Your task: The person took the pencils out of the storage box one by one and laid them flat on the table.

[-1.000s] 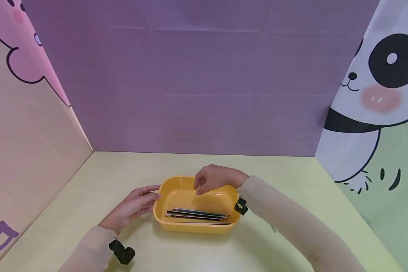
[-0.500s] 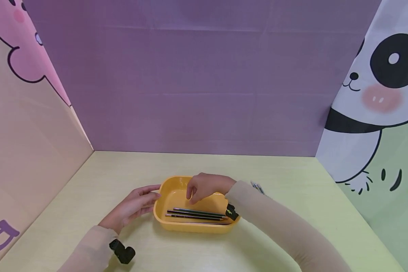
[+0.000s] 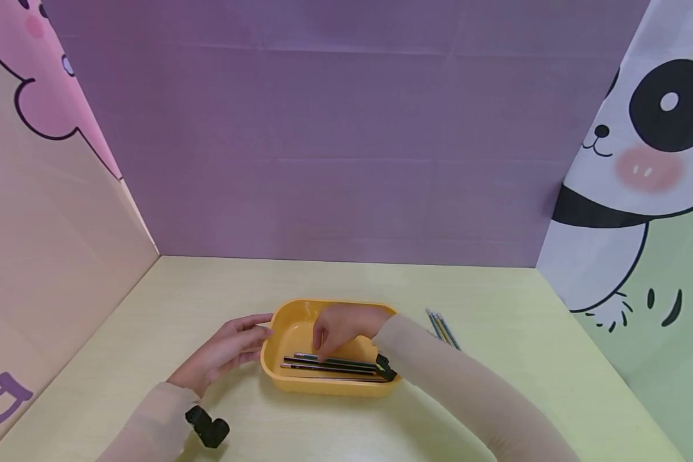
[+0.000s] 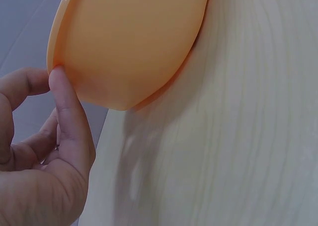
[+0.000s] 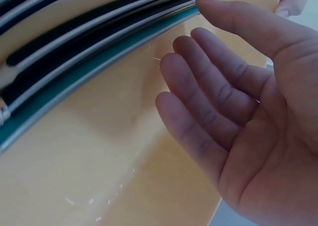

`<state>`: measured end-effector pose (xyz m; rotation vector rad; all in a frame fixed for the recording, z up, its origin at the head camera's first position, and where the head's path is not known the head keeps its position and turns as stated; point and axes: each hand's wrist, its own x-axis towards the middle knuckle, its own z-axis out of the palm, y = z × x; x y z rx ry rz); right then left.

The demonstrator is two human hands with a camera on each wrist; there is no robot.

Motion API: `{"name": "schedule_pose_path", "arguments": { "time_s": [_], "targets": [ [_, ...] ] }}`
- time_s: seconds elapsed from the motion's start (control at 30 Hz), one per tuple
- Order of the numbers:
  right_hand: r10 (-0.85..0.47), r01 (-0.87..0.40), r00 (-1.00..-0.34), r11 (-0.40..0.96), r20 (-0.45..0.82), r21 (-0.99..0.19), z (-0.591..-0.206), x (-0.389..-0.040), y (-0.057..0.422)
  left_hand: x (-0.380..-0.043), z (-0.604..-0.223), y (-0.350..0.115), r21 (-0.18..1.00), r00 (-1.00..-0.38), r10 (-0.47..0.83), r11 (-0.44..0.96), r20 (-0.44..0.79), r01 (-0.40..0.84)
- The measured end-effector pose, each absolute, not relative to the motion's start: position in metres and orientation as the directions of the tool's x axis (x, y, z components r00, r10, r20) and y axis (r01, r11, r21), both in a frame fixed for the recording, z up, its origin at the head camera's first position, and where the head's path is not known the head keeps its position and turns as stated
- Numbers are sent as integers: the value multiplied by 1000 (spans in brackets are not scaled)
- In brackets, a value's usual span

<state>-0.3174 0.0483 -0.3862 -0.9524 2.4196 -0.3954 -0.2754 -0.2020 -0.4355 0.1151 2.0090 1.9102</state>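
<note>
A yellow plastic tray [image 3: 300,387] stands on the table, with several dark pencils [image 3: 329,366] lying lengthwise near its front wall. My left hand [image 3: 231,346] holds the tray's left end; in the left wrist view its thumb and a finger pinch the rim of the tray [image 4: 129,42]. Inside the tray, my right hand [image 3: 346,325] reaches down over the pencils. The right wrist view shows loosely bent, parted fingers on the right hand [image 5: 238,97]. Its thumb tip is at the ends of the black and green pencils [image 5: 104,52], and I cannot tell whether it touches them.
Beyond the right sleeve, several more pencils [image 3: 443,328] lie together on the table [image 3: 208,282], partly hidden by the forearm. A purple wall [image 3: 346,128] closes off the back, and printed panels stand at both sides.
My right hand has moved left and down into the tray, closer to the pencils. The pencils on the table have come into sight behind the sleeve. My left hand stays on the tray.
</note>
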Motion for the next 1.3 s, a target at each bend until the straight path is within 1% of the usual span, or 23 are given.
{"name": "schedule_pose_path", "arguments": {
  "time_s": [0.33,0.57,0.77,1.13,1.3],
  "targets": [
    [-695,-558,-622,717,-361,-419,-393,-319,44,-275,-436,-202,979,-928,313,81,-201,-185],
    [-674,-566,-646,738,-359,-368,-396,-317,42,-275,-436,-202,980,-928,317,83,-197,-180],
    [-650,-552,-648,760,-396,-344,-396,-315,41,-275,-435,-201,980,-929,313,88,-198,-179],
    [-655,-519,-638,754,-405,-403,-398,-316,41,-275,-436,-202,978,-935,291,95,-203,-183],
    [-671,-519,-618,740,-410,-429,-396,-317,41,-275,-435,-202,980,-933,301,91,-198,-178]
  ]
}}
